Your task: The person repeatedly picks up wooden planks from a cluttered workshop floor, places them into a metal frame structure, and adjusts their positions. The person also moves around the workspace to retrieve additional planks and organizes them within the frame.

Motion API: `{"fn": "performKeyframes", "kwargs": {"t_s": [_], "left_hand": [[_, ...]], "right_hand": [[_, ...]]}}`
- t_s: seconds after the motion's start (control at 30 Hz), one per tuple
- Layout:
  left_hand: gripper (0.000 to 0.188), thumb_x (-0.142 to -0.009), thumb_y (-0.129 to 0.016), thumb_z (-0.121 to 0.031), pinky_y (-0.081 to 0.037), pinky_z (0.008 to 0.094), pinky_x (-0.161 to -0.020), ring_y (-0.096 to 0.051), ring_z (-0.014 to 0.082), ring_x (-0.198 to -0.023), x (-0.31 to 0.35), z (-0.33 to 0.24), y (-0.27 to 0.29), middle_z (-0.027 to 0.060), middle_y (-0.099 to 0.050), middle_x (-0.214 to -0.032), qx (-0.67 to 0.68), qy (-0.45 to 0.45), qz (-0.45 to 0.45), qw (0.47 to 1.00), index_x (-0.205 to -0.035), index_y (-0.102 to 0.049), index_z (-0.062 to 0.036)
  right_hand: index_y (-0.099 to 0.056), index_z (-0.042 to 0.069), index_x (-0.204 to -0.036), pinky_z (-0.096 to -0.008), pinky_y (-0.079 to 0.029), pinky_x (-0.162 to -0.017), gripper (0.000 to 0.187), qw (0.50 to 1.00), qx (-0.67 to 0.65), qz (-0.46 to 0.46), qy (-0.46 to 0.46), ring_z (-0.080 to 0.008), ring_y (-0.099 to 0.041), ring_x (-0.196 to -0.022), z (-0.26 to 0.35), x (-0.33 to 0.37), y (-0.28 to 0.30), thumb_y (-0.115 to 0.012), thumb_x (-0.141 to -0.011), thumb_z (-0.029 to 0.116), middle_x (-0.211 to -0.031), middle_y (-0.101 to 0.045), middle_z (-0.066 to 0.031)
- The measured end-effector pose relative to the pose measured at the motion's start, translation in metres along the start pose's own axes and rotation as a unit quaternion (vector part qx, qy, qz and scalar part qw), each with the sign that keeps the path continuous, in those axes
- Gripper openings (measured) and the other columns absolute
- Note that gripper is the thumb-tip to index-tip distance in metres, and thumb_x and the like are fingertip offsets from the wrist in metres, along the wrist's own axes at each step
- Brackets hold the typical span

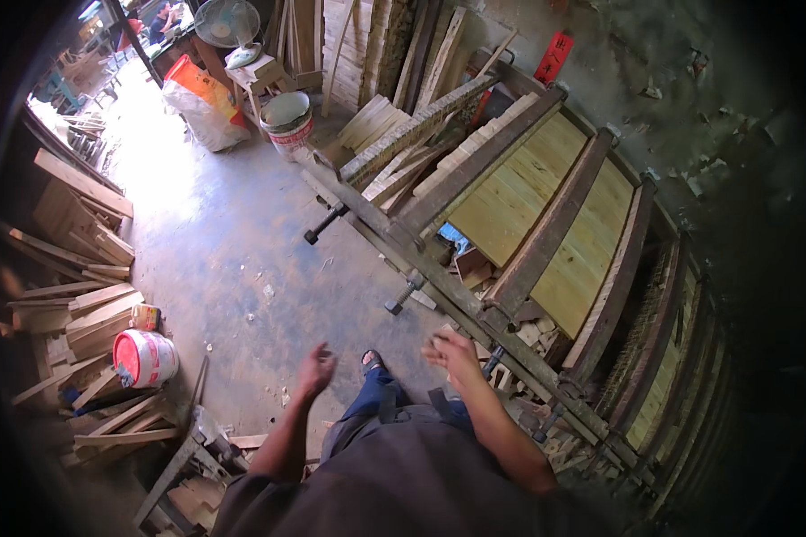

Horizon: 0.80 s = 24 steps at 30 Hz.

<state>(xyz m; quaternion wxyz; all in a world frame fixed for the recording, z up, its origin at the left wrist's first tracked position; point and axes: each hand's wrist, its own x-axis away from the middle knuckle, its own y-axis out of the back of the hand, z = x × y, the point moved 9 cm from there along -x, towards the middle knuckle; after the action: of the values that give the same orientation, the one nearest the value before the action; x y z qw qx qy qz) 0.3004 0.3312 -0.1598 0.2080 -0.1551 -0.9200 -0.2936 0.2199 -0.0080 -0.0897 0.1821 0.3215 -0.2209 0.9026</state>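
Observation:
My left hand (317, 369) hangs in the air over the floor, its fingers loosely bent and apart, with nothing seen in it. My right hand (454, 353) is also raised, its fingers loosely curled and apart; I make out nothing held in it. Nearest to the right hand is a long clamping rack (457, 288) with dark crossbars and threaded clamp screws (407, 292) along its near edge. Pale glued wood panels (519, 183) lie between the crossbars. My sandalled foot (372, 360) stands on the floor between the hands.
Stacked boards (103, 313) and a white bucket with a red top (145, 358) line the left side. Further off are an open bucket (287, 116), a filled sack (204, 107) and a fan (227, 22). Wood scraps (537, 336) lie under the rack. A person (163, 22) is far back.

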Motion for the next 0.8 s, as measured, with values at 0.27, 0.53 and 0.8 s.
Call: {"fn": "performKeyframes", "kwargs": {"t_s": [0.27, 0.53, 0.8], "left_hand": [[0.049, -0.091, -0.063, -0.013, -0.052, 0.0283, -0.077, -0.065, 0.0152, -0.085, -0.011, 0.07, 0.18, 0.0111, -0.07, -0.097, 0.131, 0.033, -0.204, 0.97, -0.135, -0.052, 0.0073], [0.056, -0.085, -0.066, -0.007, -0.052, 0.0281, -0.07, -0.063, 0.0135, -0.075, -0.042, 0.128, 0.193, 0.0098, -0.07, -0.087, 0.189, 0.121, -0.143, 0.964, -0.136, -0.05, 0.0123], [0.06, -0.088, -0.067, -0.01, -0.053, 0.0288, -0.076, -0.064, 0.0157, -0.086, -0.189, 0.055, 0.322, 0.0141, -0.069, -0.106, 0.132, 0.043, -0.071, 0.988, -0.141, -0.045, 0.0083]], "right_hand": [[-0.057, 0.003, -0.114, -0.0381, -0.055, -0.07, 0.032, 0.984, -0.12, -0.128, 0.005, -0.0261, -0.068, -0.082, 0.039, -0.197, -0.088, -0.065, -0.088, 0.019, -0.098, -0.067, -0.012], [-0.055, -0.001, -0.118, -0.0488, -0.041, -0.099, 0.053, 0.811, 0.262, -0.447, 0.271, -0.0444, -0.051, -0.113, 0.117, -0.176, -0.104, -0.067, -0.07, 0.018, -0.115, -0.057, -0.0258], [-0.041, -0.009, -0.134, -0.0493, -0.039, -0.106, 0.081, 0.723, 0.337, -0.572, 0.192, -0.0465, -0.05, -0.116, 0.104, -0.155, -0.135, -0.08, -0.069, 0.023, -0.12, -0.053, -0.0296]]}}
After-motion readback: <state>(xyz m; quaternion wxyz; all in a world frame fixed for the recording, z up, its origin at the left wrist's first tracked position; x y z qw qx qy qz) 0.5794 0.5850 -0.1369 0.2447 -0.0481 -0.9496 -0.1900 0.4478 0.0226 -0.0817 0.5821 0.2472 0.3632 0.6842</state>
